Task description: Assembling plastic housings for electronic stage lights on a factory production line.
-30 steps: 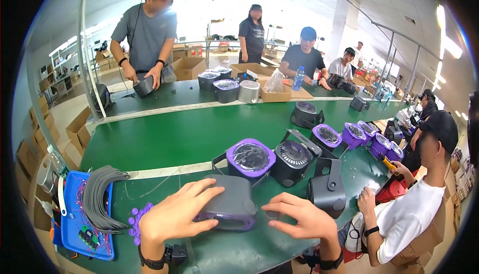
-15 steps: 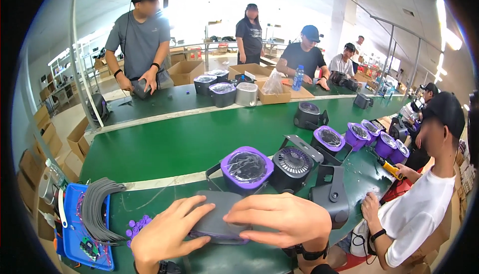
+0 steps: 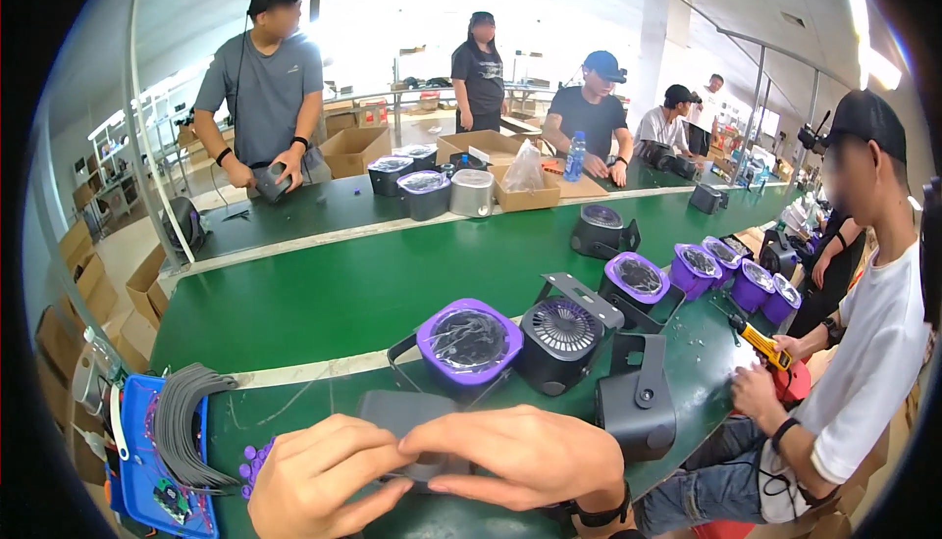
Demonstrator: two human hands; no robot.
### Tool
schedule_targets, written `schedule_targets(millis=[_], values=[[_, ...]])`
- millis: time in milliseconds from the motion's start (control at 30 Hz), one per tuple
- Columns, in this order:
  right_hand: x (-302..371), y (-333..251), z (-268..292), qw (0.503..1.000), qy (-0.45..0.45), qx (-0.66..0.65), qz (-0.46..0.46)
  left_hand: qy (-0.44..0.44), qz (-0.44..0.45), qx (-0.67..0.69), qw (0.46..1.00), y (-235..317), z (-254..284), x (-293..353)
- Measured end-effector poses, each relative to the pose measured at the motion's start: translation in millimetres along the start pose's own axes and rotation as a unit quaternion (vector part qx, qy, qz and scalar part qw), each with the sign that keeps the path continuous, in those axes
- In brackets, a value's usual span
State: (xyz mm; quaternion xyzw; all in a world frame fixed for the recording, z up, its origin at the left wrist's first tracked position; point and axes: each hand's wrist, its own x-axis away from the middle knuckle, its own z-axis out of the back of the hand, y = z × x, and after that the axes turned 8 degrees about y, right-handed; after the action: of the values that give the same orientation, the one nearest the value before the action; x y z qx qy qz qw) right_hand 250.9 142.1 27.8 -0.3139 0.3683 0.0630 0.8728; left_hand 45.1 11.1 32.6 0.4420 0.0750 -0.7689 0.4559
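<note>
A dark grey housing with rounded corners (image 3: pixel 397 407) sits on the green bench in front of me. My left hand (image 3: pixel 324 475) wraps its left and near side. From the right, my right hand (image 3: pixel 525 456) lies over it with the fingers curled, its fingertips close to those of the left. Both hands grip the housing and cover much of it. Just beyond stands a purple-rimmed unit (image 3: pixel 469 343) with film over its dark face. Beside it are a black unit with a slotted round grille (image 3: pixel 562 331) and a black bracketed housing (image 3: pixel 636 407).
At left, a blue tray (image 3: pixel 137 480) holds grey strips (image 3: pixel 186 421) and a green circuit board (image 3: pixel 175 502). Small purple caps (image 3: pixel 253 465) lie near my left hand. A co-worker at right holds a yellow power screwdriver (image 3: pixel 760 341). More purple units (image 3: pixel 695 269) line the bench.
My hands have closed in around the housing, and its purple lower edge no longer shows. The view has shifted slightly. The co-worker at right has raised their head.
</note>
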Motion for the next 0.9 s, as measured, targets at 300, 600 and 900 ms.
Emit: schedule_targets(millis=[300, 600, 900], values=[[-8, -1, -11, 0.999, 0.026, 0.034, 0.000, 0.047, 0.001, -0.028, 0.999, -4, 1, 8], [-5, 1, -12, 0.996, 0.060, 0.048, 0.034, 0.085, -0.016, -0.030, 0.996, 0, 2, 5], [-6, -2, -13, 0.995, 0.079, 0.055, -0.004, 0.099, 0.009, -0.045, 0.994, 1, -11, 6]])
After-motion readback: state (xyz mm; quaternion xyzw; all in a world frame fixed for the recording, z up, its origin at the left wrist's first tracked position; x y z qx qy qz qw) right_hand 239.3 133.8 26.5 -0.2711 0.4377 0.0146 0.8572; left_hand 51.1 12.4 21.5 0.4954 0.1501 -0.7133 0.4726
